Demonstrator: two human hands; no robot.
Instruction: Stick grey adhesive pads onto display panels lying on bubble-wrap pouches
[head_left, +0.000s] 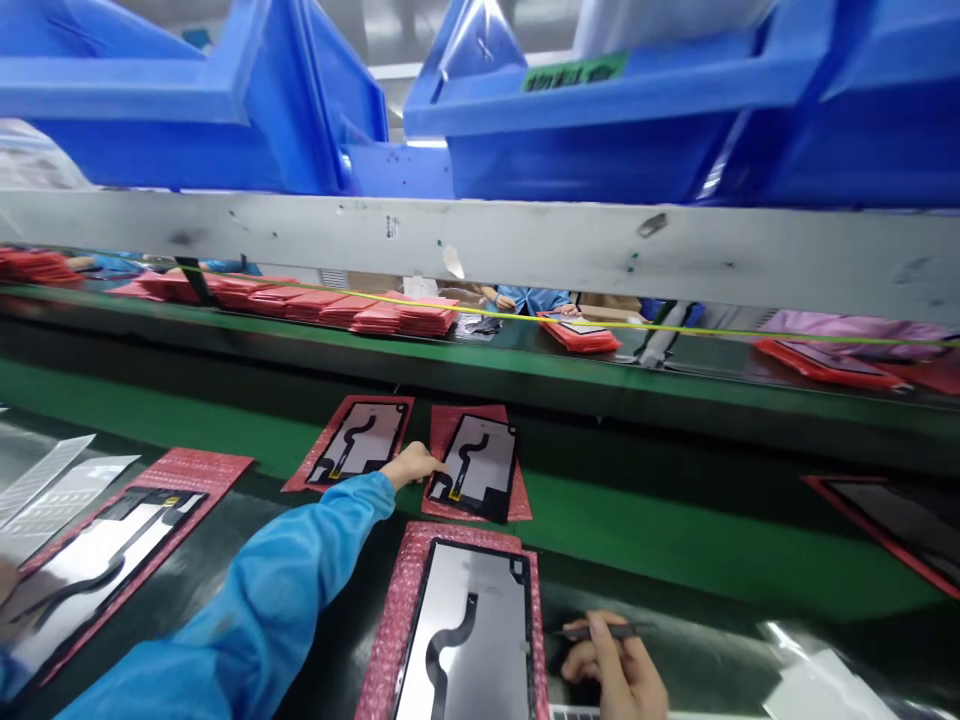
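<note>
Left hand (411,465) is reaching over the near screen panel (480,600), fingertips (436,462) resting on the next panel (480,470), not clamping; right hand (611,670), just right of the near screen panel, is pinching a thin tool (607,631). Panels look stiff, fragile: hold by edges.

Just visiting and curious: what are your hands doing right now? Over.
Left hand at screen panel on pink foam. Right hand holding thin dark tool.
</note>
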